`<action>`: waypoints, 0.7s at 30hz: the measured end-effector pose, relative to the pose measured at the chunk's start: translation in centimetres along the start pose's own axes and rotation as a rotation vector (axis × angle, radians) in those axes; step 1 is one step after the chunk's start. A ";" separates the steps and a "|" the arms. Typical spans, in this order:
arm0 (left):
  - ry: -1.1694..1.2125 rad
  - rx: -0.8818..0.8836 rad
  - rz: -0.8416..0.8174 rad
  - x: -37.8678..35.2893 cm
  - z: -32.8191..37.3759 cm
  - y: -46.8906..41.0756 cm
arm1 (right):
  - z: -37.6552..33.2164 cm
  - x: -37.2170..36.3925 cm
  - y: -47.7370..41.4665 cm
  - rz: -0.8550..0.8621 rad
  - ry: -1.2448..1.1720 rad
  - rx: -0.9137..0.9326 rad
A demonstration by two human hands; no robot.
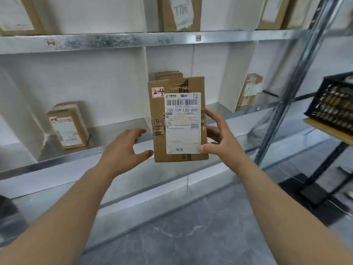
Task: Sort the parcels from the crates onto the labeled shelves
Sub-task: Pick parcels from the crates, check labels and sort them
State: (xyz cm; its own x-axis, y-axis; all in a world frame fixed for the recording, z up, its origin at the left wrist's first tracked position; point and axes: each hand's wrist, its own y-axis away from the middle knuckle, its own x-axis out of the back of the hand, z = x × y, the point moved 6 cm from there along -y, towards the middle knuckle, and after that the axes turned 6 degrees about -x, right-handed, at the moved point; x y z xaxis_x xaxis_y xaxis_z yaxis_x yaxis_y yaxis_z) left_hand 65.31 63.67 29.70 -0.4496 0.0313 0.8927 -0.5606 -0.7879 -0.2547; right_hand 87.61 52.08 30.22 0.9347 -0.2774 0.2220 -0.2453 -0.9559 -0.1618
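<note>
A brown cardboard parcel (177, 119) with a white shipping label and a small red-framed tag reading "2-4" stands upright in front of the middle shelf (80, 155). My right hand (219, 138) grips its right edge, thumb on the label's lower corner and fingers behind. My left hand (126, 148) hovers just left of the parcel with spread fingers, its thumb near the lower left corner, holding nothing. Behind the parcel another small box (168, 74) stands in the same compartment.
White dividers split the metal shelves into compartments. A labelled box (67, 125) stands in the left compartment, another (249, 90) at the right, several more on the top shelf (177, 14). A black crate (332, 104) with parcels sits on a stand at the right. Grey floor below.
</note>
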 end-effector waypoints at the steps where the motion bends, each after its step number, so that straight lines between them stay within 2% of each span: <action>1: -0.004 -0.023 -0.013 -0.8 0.9 -1.4 | 0.3 1.4 -0.3 0.025 0.002 -0.005; 7: 0.031 -0.170 -0.066 -5.0 6.1 -9.4 | 2.0 8.9 -3.3 0.141 0.015 -0.035; 21: 0.081 -0.325 -0.109 -12.4 14.1 -26.7 | 6.2 22.5 -10.5 0.314 0.006 -0.064</action>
State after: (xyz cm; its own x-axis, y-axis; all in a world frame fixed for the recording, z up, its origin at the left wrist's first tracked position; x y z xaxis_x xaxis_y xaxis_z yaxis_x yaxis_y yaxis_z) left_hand 95.61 75.66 30.68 -0.4211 0.1630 0.8922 -0.7945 -0.5408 -0.2762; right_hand 112.80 56.46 30.96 0.8092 -0.5603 0.1768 -0.5374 -0.8274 -0.1630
